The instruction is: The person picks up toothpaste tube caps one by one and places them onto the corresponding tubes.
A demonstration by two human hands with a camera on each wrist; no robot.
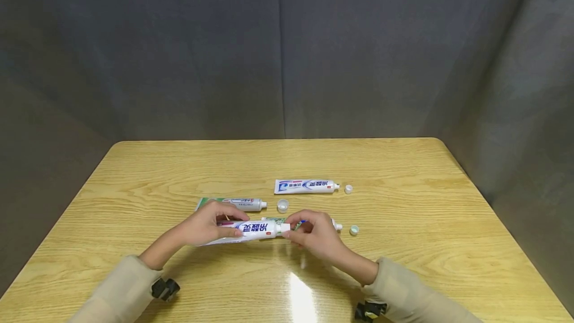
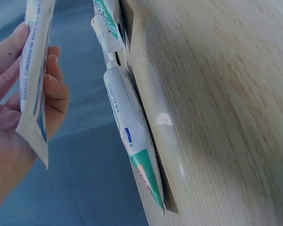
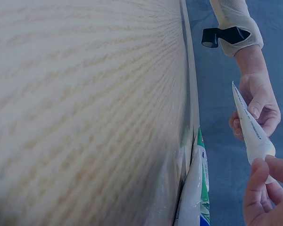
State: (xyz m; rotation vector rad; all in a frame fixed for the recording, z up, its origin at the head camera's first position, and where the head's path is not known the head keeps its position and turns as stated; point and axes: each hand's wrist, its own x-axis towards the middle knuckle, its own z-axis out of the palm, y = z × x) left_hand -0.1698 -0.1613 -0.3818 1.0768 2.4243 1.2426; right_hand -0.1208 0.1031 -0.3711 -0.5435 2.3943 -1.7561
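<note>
A white toothpaste tube with blue lettering is held up over the front of the table by my left hand, thumb on the near side and fingers on the far side. At its right end, the thumb and fingers of my right hand pinch the white cap. The right wrist view shows the same tube spanning both hands. Partly hidden behind the right hand lies a green and white tube. Beyond the left hand is a silver-and-green tube, its nozzle uncapped.
Farther back lies another white and blue toothpaste tube, uncapped, with a small white cap beside its nozzle. A clear-white cap stands by the silver-and-green tube. A pale green cap sits right of the right hand. Grey cloth surrounds the table.
</note>
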